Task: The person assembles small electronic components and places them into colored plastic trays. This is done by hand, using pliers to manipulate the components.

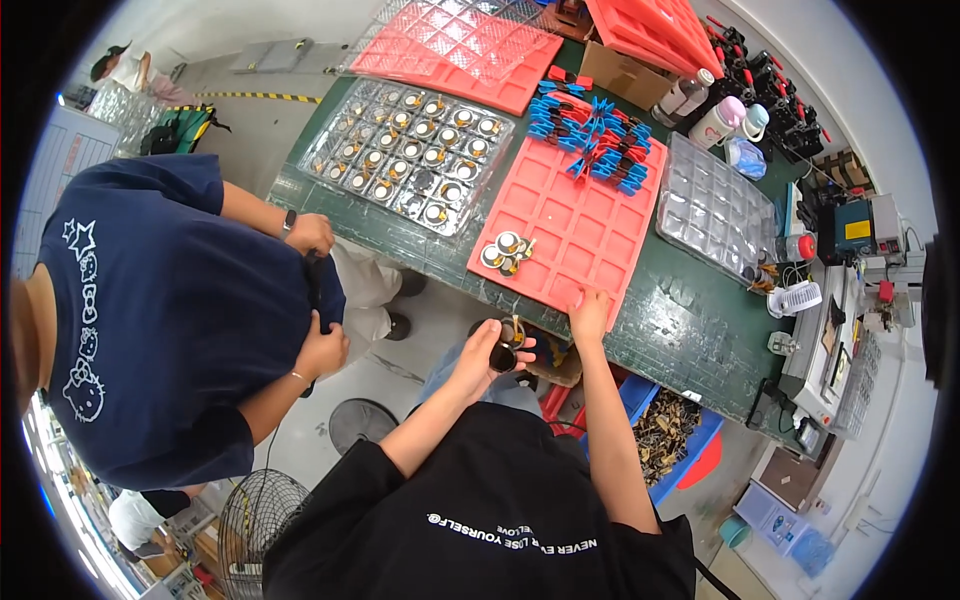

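Observation:
My left hand (478, 368) is closed around small round black parts (503, 357), just off the near edge of the table; a gold tab shows on one of them. My right hand (590, 315) rests on the near edge of a red tray (597, 238) with square pockets, its fingers partly spread and nothing visible in them. Several round parts (507, 246) with white discs and gold tabs sit in a cluster at the tray's near left. A pile of blue and red spring clamps (600, 140) lies over its far end.
Left of the red tray lies a clear plastic tray (424, 182) of similar parts, and right of it another clear tray (715, 205). Bottles (684, 98) stand at the back. A co-worker in a navy shirt (180, 310) stands at my left. A blue bin (706, 440) of metal pieces is below right.

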A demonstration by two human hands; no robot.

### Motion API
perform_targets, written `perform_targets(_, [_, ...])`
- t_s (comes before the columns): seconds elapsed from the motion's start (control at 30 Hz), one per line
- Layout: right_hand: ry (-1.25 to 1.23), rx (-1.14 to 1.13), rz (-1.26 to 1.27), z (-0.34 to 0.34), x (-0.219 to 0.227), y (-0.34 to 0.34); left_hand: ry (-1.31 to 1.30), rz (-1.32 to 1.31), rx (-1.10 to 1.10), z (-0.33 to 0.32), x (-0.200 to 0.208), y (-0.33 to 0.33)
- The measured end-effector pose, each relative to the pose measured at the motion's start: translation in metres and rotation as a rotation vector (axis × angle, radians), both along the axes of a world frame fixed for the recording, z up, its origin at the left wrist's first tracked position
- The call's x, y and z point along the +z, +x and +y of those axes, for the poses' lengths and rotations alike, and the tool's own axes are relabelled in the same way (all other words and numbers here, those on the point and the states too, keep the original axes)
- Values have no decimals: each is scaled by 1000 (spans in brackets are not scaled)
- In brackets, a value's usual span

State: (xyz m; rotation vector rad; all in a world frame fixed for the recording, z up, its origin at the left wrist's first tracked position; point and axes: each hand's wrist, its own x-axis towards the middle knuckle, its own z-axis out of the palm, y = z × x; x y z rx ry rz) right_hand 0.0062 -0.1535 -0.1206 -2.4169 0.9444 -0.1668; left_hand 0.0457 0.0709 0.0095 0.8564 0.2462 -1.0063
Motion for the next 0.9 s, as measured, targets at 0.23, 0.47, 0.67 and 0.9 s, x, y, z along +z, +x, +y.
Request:
perform_targets(0.23, [43, 37, 70, 0, 35, 3, -72, 10, 99, 0, 12, -1])
perform_targets(0.47, [789, -64, -477, 71, 186, -12, -157, 145, 280, -8, 27, 1])
perform_targets(0.67, [884, 52, -419, 93, 215, -25, -258, 192, 211, -20, 34, 0])
perform_targets(0.9, [86, 396, -529, 104, 221, -29, -359, 179, 173, -17, 34, -9])
